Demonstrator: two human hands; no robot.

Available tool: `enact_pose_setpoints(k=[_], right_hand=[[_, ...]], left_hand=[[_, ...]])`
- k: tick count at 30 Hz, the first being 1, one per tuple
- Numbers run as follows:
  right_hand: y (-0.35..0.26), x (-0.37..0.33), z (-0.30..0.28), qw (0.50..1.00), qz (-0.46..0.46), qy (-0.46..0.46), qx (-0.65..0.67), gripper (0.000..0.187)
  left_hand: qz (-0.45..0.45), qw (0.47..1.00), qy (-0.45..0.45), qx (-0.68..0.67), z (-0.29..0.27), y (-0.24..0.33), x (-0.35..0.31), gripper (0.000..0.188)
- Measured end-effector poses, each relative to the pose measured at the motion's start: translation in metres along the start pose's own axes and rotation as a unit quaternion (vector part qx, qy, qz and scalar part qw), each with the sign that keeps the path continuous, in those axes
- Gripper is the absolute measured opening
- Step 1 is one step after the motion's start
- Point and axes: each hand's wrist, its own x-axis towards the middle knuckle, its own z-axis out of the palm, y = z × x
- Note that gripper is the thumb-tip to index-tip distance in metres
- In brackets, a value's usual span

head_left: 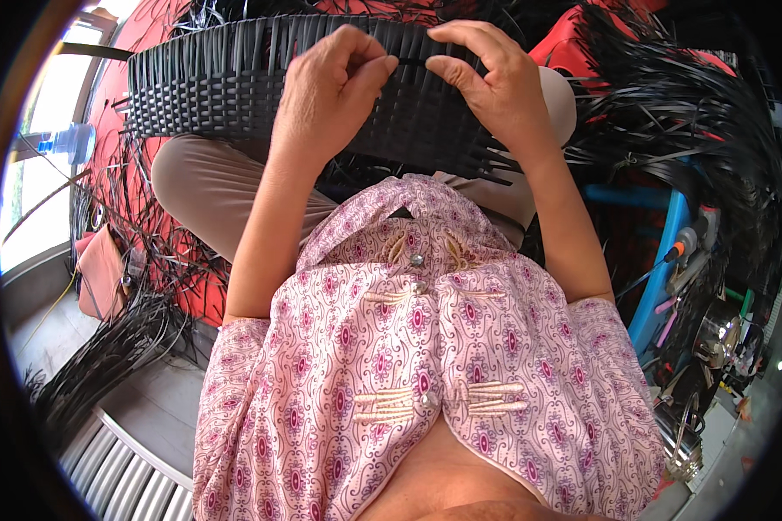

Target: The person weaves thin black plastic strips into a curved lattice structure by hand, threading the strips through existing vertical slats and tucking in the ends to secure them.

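A black woven piece of flat plastic strips [208,100] lies across my lap, with a tight weave low down and upright strips along its far part. My left hand [330,95] is over its middle, thumb and forefinger pinched on a thin black strip [411,62]. That strip runs toward my right hand [500,82], whose thumb and forefinger are apart in a curve above the weave. Between those right fingertips I see no strip gripped. The far ends of some strips are hidden behind my hands.
Bundles of loose black strips [686,95] lie at the right, more [113,347] at the lower left. Red sheeting [208,295] spreads beneath. A blue frame [665,269] stands right, beside an orange-and-black screwdriver [674,252] and metal pots [717,330]. A clear bottle [76,143] is far left.
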Motion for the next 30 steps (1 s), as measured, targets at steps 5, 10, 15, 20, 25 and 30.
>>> enact_pose_setpoints(k=[5,10,15,20,25,30], right_hand=[[-0.01,0.02,0.007,0.932,0.071,-0.097,0.341,0.028],[-0.007,0.014,0.006,0.933,0.112,-0.083,0.333,0.026],[0.001,0.0,-0.001,0.911,0.214,-0.012,0.354,0.017],[0.005,-0.012,0.0,0.899,0.288,-0.006,0.329,0.016],[0.001,-0.012,0.014,0.918,0.316,0.008,0.242,0.017],[0.008,-0.011,0.026,0.934,0.319,-0.002,0.16,0.018]], left_hand=[[-0.039,0.99,0.02,-0.133,-0.024,0.025,0.009,0.009],[-0.088,0.95,-0.029,-0.298,-0.01,-0.007,0.018,0.012],[-0.078,0.98,-0.016,-0.183,0.032,-0.052,0.015,0.017],[0.042,0.987,0.029,0.154,0.056,-0.047,0.014,0.025],[-0.002,0.975,-0.007,0.223,0.06,-0.035,0.019,0.028],[-0.024,0.982,0.006,0.186,0.061,-0.035,0.02,0.028]])
